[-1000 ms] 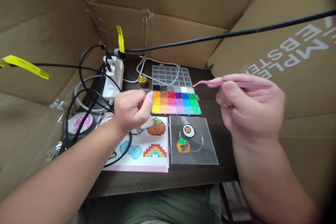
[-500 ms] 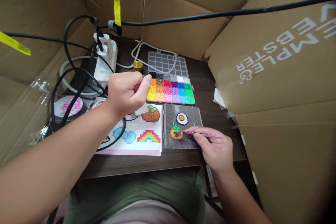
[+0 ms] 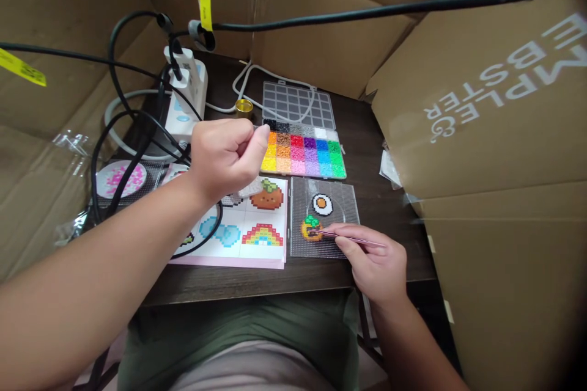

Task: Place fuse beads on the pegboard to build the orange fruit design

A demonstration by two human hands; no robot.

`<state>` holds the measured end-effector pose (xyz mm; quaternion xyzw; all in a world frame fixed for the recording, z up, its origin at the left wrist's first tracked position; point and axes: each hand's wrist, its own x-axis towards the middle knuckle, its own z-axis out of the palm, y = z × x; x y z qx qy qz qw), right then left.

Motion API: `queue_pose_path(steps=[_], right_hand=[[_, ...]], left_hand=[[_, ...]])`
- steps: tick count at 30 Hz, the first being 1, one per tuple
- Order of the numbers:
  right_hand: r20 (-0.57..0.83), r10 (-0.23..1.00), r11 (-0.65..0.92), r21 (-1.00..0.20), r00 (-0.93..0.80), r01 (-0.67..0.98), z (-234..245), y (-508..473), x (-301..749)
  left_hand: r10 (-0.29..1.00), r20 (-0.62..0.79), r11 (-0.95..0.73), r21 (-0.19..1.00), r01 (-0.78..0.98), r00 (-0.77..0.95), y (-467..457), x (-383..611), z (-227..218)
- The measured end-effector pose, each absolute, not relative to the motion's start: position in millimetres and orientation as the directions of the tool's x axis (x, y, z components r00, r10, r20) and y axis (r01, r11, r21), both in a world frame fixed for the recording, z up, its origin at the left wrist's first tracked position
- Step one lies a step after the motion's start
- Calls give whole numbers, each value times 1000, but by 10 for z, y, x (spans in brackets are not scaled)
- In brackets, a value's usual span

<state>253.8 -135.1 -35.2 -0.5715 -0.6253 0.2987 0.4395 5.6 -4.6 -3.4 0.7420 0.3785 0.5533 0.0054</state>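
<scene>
My right hand (image 3: pixel 378 263) is closed around slim pink tweezers (image 3: pixel 353 238), which point left. Their tips are at an orange bead figure with a green leafy top (image 3: pixel 312 229), and dark gaps show inside its orange part. This figure lies on a clear pegboard (image 3: pixel 300 248), just below a bead fried egg (image 3: pixel 322 204) in white, yellow and black. My left hand (image 3: pixel 229 156) is a fist held in the air in front of the bead box (image 3: pixel 302 165). Its curled fingers hide whatever they may hold.
Left of the pegboard lies a pattern sheet (image 3: pixel 263 263). Behind are a gold tin (image 3: pixel 244 108) and a white power strip (image 3: pixel 188 104). Black cables (image 3: pixel 110 128) loop across the left side. A plate of pink beads (image 3: pixel 103 186) stands left; cardboard walls (image 3: pixel 495 244) enclose the table.
The view has shifted slightly, so the table things sit a little to the right and higher. Against the board, the tweezer tips have moved slightly down and left. My left fist stays closed.
</scene>
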Motion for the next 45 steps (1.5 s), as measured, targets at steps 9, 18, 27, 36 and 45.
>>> queue_pose_path(steps=[9, 18, 27, 36, 45], right_hand=[[259, 966, 231, -872, 5, 432, -406, -1344, 2562], [267, 964, 239, -868, 4, 436, -417, -1340, 2567], [268, 963, 244, -867, -5, 434, -407, -1326, 2557], [262, 965, 240, -870, -8, 431, -419, -1335, 2565], [261, 965, 231, -876, 13, 423, -434, -1339, 2575]], left_hand=[[492, 864, -769, 374, 519, 105, 9, 56, -62], [422, 901, -815, 328, 478, 100, 51, 72, -62], [491, 863, -773, 368, 517, 120, 17, 50, -66], [473, 874, -785, 360, 504, 112, 33, 53, -68], [502, 857, -772, 385, 505, 114, 25, 51, -69]])
